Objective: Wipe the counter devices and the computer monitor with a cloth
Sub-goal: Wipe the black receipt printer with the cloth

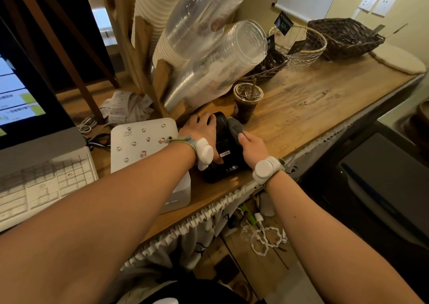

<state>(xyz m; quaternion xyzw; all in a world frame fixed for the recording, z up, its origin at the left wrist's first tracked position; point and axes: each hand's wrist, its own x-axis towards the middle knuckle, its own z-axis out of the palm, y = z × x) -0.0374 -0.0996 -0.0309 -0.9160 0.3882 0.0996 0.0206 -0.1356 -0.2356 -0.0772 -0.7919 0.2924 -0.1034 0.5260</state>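
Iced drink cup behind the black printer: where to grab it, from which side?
Probably wrap the side wall of the iced drink cup below its lid, coming from the right over bare counter. It stands upright; the straw pokes through the lid, so no top grasp, and the clear cup stacks crowd its left.

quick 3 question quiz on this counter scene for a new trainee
1. True or false: the left hand holds the black printer.
2. What does the right hand hold against the printer? A) grey cloth B) paper cup C) keyboard
3. Fill in: the white device with stickers sits on the printer's ____ side (the person's own left or right).

Key: 1 true; 2 A; 3 left.
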